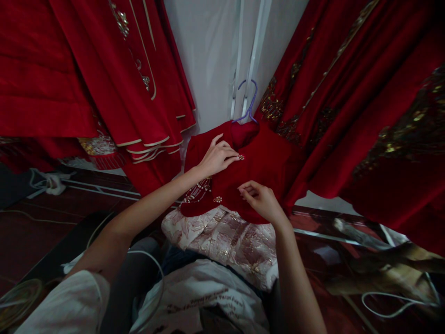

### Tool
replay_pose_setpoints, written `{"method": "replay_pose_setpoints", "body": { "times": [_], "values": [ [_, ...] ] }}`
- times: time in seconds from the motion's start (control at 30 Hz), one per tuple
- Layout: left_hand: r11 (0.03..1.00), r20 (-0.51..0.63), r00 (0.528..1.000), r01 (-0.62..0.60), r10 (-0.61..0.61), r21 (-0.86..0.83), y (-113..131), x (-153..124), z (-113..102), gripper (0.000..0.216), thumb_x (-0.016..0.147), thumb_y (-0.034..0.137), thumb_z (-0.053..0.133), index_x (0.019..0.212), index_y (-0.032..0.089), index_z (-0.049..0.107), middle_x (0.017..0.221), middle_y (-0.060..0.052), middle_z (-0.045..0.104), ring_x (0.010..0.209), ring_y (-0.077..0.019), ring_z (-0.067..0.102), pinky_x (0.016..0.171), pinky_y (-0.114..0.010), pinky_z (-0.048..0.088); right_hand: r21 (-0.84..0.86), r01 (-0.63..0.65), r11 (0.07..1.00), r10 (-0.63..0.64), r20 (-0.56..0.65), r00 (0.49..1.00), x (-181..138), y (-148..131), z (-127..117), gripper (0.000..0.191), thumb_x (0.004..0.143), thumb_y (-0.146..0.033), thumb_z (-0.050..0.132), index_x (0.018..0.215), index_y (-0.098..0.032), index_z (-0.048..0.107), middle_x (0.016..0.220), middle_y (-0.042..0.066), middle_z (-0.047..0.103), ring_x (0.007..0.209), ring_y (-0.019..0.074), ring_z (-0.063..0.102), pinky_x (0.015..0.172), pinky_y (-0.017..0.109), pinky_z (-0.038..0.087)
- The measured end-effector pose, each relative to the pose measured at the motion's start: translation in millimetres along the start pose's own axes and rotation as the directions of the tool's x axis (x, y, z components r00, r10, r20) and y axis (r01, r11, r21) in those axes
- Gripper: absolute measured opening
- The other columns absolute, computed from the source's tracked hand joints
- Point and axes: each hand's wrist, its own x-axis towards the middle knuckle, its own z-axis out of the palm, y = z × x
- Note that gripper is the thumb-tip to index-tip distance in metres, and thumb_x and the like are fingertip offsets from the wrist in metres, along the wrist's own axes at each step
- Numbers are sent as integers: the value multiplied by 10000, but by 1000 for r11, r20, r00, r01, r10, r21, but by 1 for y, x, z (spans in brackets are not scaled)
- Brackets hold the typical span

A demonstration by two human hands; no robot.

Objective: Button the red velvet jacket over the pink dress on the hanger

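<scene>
A red garment on a purple hanger lies in front of me, its lower edge over a pale pink patterned fabric. My left hand rests on the garment's upper front, thumb and fingertips pinching a small beaded ornament. Lower and to the right, my right hand is held just over the red cloth with its fingers curled and the tips together. Whatever those tips hold, if anything, is too small to see. A second beaded ornament and a hanging bead fringe sit near the garment's lower left.
Red garments with gold trim hang at the left, and red ones with gold embroidery at the right. Behind stands a pale wall with metal rails. White cords and blurred items lie low at both sides.
</scene>
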Motion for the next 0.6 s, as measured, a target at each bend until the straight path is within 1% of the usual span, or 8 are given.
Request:
{"method": "replay_pose_setpoints", "body": {
  "times": [0.13,0.27,0.33,0.4,0.47,0.5,0.53,0.6],
  "values": [
    [1000,-23,1000,-18,18,24,-6,5,5,202,915,314,545,998,294,728,825,4,711,905,-184,589,1174,-594,121,-6,-2,1000,2,12,1000,0,0,1,182,882,-345,542,922,-207,655,792,26,695,745,154,669,702,283,541],
    [994,-17,998,-61,63,91,-7,7,3,259,939,263,473,1001,282,724,795,-6,694,884,-190,580,1167,-619,121,-19,0,1000,0,-7,1000,-1,-1,0,193,885,-359,543,911,-207,662,818,34,696,771,160,671,728,295,550],
    [988,-18,997,-71,74,138,-6,6,-1,270,939,260,456,1013,268,715,812,-13,691,880,-193,574,1159,-626,132,-3,-3,1000,3,-71,997,1,0,-3,193,871,-363,565,925,-203,659,906,57,699,822,168,672,758,308,560],
    [980,-8,996,-82,85,181,-4,5,-5,258,933,280,462,1019,248,703,834,-23,688,893,-203,568,1146,-625,162,49,2,999,8,-190,982,8,-2,-6,231,849,-378,594,984,-197,641,1032,88,680,895,182,666,791,325,569],
    [974,1,997,-78,80,213,-1,3,-9,252,926,306,473,1037,216,681,861,-46,686,927,-222,561,1126,-608,203,129,46,991,-1,-329,944,21,-8,-6,299,844,-400,597,1066,-199,605,1145,112,644,986,195,649,856,350,563],
    [973,-2,998,-61,63,221,0,1,-10,257,922,311,476,1062,200,662,885,-60,684,948,-232,556,1116,-594,223,166,86,982,-17,-379,925,30,-14,-4,332,854,-413,582,1113,-205,582,1189,118,626,1041,200,634,907,365,545],
    [974,-16,999,-28,32,226,1,-1,-10,269,918,302,478,1099,185,638,917,-75,679,970,-241,550,1105,-580,240,198,129,972,-37,-409,912,39,-20,-1,363,871,-426,553,1167,-215,554,1238,119,604,1102,203,612,962,378,517],
    [969,-80,995,83,-65,234,3,-6,-7,341,898,248,479,1218,162,560,1038,-111,650,1047,-264,531,1094,-562,254,238,190,952,-90,-377,922,59,-33,12,465,908,-469,476,1313,-242,455,1353,118,532,1246,206,530,1058,399,445]
  ]
}}
